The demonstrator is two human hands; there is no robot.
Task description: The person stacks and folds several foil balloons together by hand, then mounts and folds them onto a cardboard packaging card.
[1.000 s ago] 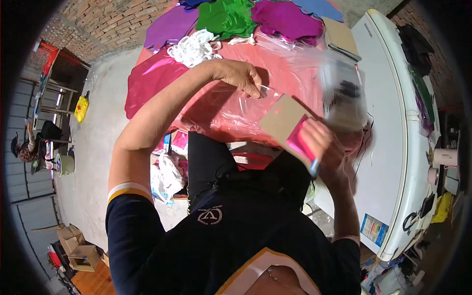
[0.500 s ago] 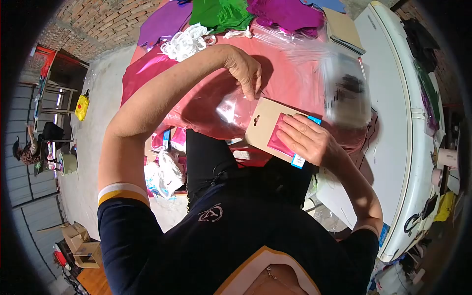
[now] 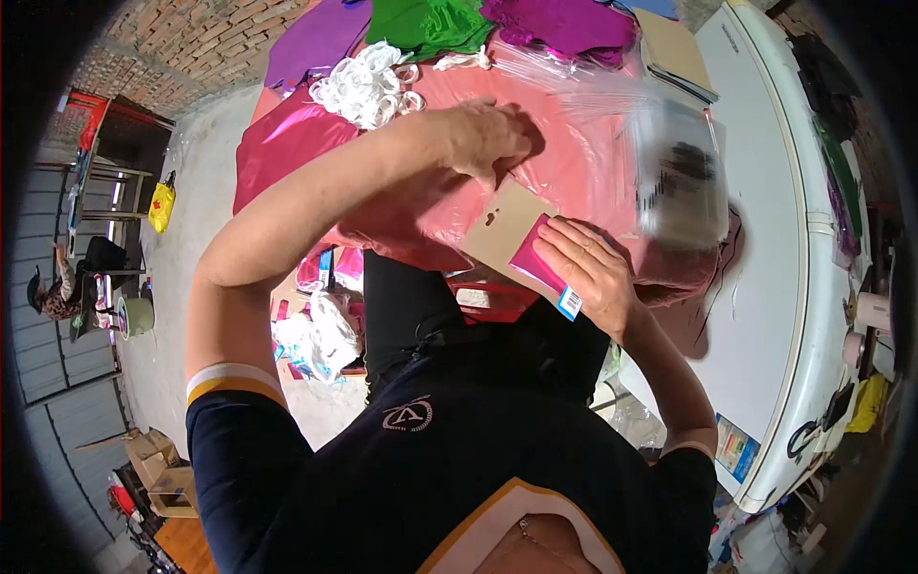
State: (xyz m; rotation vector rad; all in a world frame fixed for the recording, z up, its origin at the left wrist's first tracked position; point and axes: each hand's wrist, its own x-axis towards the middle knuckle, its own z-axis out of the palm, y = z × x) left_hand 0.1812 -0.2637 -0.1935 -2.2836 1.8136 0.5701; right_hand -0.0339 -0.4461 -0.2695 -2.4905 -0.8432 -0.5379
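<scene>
My right hand (image 3: 588, 268) holds a tan card (image 3: 504, 225) at the front edge of the pink-covered table (image 3: 564, 124). Its fingers lie across a folded magenta piece (image 3: 529, 251) on the card, and the thumb is hidden. A blue and white label (image 3: 570, 303) sticks out at the card's lower corner. Above the card's upper end, my left hand (image 3: 490, 139) is over the pink plastic cover with its fingers apart, slightly blurred, and nothing visible in it. White looped bands (image 3: 368, 86) lie in a pile beyond my left forearm.
Purple (image 3: 316, 43), green (image 3: 430, 24) and magenta fabric (image 3: 564, 29) line the far side. Clear plastic bags (image 3: 679, 177) and stacked tan cards (image 3: 674, 53) sit at the right, beside a white appliance (image 3: 755, 239). A person (image 3: 59, 287) is at the far left.
The card came down to the table edge and turned, then shifted slightly left with my right hand. My left hand was pinched near the card's corner; its fingers have opened and it has moved up.
</scene>
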